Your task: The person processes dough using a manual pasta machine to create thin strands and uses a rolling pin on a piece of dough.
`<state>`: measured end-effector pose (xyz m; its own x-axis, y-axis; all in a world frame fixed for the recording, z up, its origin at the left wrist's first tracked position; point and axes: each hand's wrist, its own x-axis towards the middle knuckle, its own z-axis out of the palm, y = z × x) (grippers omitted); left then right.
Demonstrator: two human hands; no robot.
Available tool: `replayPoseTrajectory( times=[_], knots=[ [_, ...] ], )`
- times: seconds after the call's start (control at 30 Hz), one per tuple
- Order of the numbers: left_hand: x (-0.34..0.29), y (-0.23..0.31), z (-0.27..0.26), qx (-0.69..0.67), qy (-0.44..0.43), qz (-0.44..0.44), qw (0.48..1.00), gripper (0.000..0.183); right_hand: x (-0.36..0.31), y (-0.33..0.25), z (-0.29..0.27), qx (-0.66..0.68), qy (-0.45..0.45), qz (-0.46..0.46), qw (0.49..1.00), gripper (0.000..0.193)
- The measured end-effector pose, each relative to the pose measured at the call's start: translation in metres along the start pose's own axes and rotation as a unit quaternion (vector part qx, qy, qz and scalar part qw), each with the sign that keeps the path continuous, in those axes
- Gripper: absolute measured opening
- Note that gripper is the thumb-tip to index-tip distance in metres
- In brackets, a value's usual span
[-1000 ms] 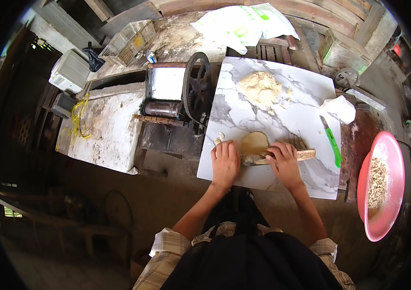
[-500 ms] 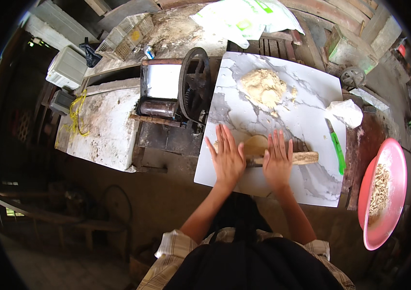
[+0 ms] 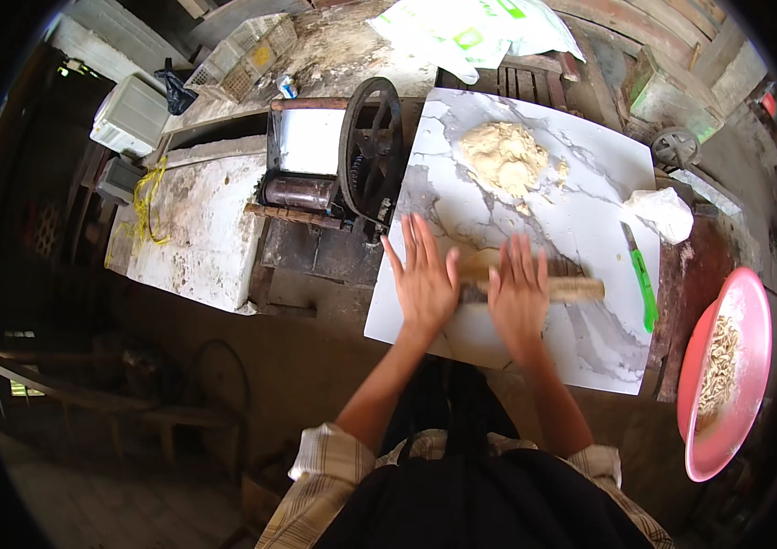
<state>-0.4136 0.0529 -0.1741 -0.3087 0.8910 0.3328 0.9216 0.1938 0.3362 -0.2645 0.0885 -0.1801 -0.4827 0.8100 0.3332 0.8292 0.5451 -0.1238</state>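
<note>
Marbled board (image 3: 585,215); left grip (image 3: 428,288), right grip (image 3: 520,297) both spread palm-down, apparently on blurred wooden rod (image 3: 578,290).

Dough mound (image 3: 504,157) on board (image 3: 585,233) behind rolling pin (image 3: 577,291), roller machine (image 3: 300,192) left, basin (image 3: 754,352) right

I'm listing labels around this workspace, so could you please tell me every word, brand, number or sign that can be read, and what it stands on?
No text can be read reliably.
White sack: green print, creased and too unclear.
Pale container: possible markings near the bottom, too small.
Small blue-and-white packet: any print is too small.
Wooden rod and marbled board: no writing visible.
</note>
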Motion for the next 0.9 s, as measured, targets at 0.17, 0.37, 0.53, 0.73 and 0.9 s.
replayPoseTrajectory(
  times=[0.17, 0.37, 0.53, 0.73, 0.9],
  knots=[
    [-0.028, 0.003, -0.007, -0.022, -0.003, -0.011, 1.000, 0.064, -0.027, 0.001, -0.026, 0.057, -0.010, -0.055, 0.997, 0.052],
    [0.055, 0.005, 0.004, -0.013, 0.049, -0.011, 0.999, 0.072, 0.040, 0.016, -0.009, -0.051, 0.058, 0.017, 0.997, 0.053],
    [0.077, 0.003, 0.012, -0.036, 0.058, 0.020, 0.997, 0.072, 0.049, 0.014, -0.003, -0.067, 0.057, 0.077, 0.993, 0.054],
    [-0.016, -0.005, -0.008, -0.022, -0.043, 0.039, 0.998, 0.069, -0.031, -0.010, -0.021, 0.040, 0.007, 0.059, 0.997, 0.054],
    [0.040, -0.001, 0.002, -0.035, -0.019, 0.072, 0.997, 0.067, 0.005, 0.006, -0.014, -0.003, 0.016, 0.071, 0.997, 0.055]
  ],
)
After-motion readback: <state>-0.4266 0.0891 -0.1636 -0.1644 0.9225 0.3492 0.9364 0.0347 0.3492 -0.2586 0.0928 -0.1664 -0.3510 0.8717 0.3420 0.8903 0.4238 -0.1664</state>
